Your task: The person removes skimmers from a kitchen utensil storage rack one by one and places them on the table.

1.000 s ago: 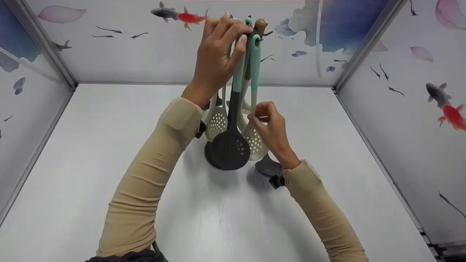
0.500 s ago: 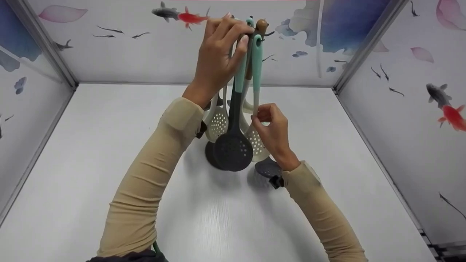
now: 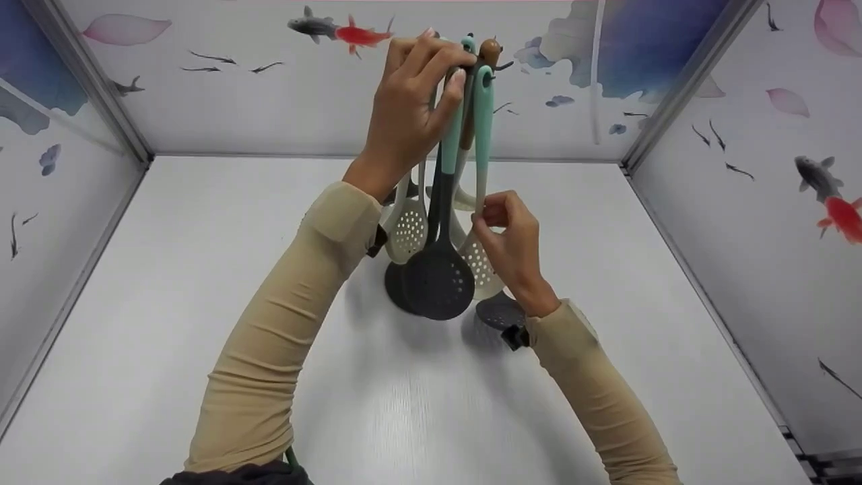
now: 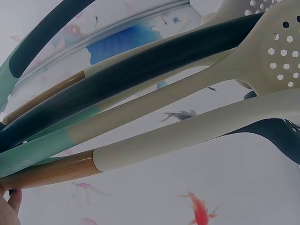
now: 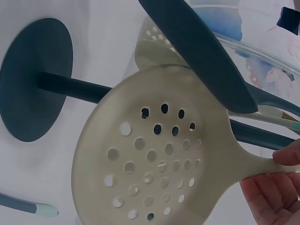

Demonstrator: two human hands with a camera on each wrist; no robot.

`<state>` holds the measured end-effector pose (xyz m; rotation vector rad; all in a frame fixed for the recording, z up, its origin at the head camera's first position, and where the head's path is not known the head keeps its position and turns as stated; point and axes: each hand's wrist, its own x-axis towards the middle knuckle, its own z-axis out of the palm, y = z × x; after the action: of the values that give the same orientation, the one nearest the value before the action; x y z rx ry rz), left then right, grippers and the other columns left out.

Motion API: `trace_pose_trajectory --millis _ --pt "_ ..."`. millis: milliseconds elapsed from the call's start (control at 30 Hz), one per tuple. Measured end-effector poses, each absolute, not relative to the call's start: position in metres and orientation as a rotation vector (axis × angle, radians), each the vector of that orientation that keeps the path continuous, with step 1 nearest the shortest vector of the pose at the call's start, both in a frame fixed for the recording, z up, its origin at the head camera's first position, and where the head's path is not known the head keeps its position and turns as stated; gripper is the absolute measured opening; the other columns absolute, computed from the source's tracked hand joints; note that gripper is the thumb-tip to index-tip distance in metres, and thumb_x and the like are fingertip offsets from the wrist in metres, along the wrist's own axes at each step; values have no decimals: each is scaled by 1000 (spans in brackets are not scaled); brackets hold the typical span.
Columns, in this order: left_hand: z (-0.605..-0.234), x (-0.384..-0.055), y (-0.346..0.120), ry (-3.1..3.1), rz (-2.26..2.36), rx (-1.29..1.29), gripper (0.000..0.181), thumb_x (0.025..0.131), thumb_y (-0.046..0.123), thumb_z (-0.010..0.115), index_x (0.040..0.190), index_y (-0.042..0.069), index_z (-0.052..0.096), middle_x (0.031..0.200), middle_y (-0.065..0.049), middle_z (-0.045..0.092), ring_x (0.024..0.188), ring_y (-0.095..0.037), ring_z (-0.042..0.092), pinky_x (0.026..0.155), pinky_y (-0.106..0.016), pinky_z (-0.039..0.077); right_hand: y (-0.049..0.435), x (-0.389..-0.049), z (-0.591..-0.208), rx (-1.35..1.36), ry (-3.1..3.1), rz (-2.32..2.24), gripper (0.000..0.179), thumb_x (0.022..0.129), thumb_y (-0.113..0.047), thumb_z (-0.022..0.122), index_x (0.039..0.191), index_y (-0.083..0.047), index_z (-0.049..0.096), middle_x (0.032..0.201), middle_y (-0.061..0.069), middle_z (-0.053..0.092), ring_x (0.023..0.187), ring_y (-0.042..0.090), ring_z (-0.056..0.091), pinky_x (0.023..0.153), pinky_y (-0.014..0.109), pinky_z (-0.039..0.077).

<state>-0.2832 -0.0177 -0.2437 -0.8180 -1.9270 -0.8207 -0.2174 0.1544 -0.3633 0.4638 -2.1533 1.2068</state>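
On the table (image 3: 377, 404) stands a rack (image 3: 395, 291); the left hand (image 3: 417, 104) grips its top, maybe to keep it still. The right hand (image 3: 513, 241) pinches the neck of the pale spoon (image 5: 154, 143) hanging there, maybe to stop it swinging. The dark spoon (image 3: 439, 279) hangs a bit more right than before.

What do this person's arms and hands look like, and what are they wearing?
The left hand and right hand show no gloves. Both arms have wrinkled beige sleeves with bulky cuffs. A small black block sits by each cuff. A thin green strip shows near the left elbow.
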Motion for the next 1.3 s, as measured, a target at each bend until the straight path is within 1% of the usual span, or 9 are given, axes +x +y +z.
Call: trace_pose_trajectory --millis 100,233,500,833,1067,1167,1300 --pt "-245 -283 -17 -1935 -820 -815 31 95 26 42 113 13 64 117 -4 61 117 -19 43 113 -20 19 156 -217 -363 465 -2150 1200 15 78 3 63 92 4 57 84 14 63 72 18 62 67 19 51" --pt "-247 -284 -16 -1919 -823 -829 30 95 25 43 112 13 64 115 -4 62 114 -18 44 113 -21 19 159 -216 -365 456 -2143 1212 14 78 4 62 92 5 57 83 14 63 72 17 62 68 19 52" --pt "-247 -283 -15 -1925 -825 -844 30 95 25 43 112 12 65 115 -3 62 113 -18 44 113 -21 20 164 -213 -363 452 -2086 1254 14 77 7 63 90 6 57 82 14 63 73 18 62 70 22 52" --pt "-246 -282 -17 -1959 -828 -829 32 95 27 42 114 13 64 117 -3 61 116 -19 44 112 -19 20 185 -209 -362 389 -2087 1257 15 79 3 62 93 5 57 82 13 62 74 12 60 70 19 51" --pt "-247 -281 -20 -1921 -849 -826 30 95 24 44 112 12 65 115 -4 62 115 -19 44 112 -20 22 207 -210 -373 264 -2142 1305 17 82 -1 63 97 4 58 83 11 61 74 8 57 70 18 48" --pt "-247 -281 -20 -1917 -845 -833 31 95 24 44 112 11 65 114 -5 63 113 -20 45 112 -20 21 216 -212 -379 190 -2159 1317 18 81 0 63 98 5 58 85 13 61 73 8 55 70 17 46" --pt "-244 -282 -21 -1902 -844 -842 30 95 23 44 112 11 65 115 -5 62 114 -20 45 113 -21 20 231 -217 -389 88 -2204 1315 20 82 1 62 101 8 58 87 18 61 75 11 54 70 17 44"
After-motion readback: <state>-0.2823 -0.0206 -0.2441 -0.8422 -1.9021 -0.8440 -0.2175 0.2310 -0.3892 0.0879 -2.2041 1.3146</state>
